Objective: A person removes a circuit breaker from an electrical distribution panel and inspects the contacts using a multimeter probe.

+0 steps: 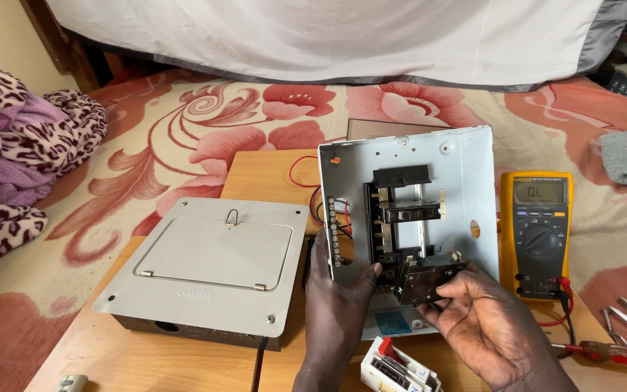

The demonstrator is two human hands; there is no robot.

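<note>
My left hand (pixel 337 305) grips the lower left edge of a grey metal breaker panel (pixel 466 167), holding it tilted upright over the wooden table (pixel 197 363). The panel shows black breaker slots and a row of terminal screws on its left. My right hand (pixel 484 323) holds a dark circuit breaker (pixel 421 279) at the panel's lower edge, fingers wrapped under it. One black breaker (pixel 411 213) sits seated in the middle of the panel.
A closed grey metal enclosure with a hinged door (pixel 208 265) lies to the left. A yellow multimeter (pixel 538 232) with red leads stands to the right. Pliers and a red-handled tool (pixel 618 352) lie at the right edge. A white boxed part (pixel 397 370) sits near me. Floral carpet surrounds the table.
</note>
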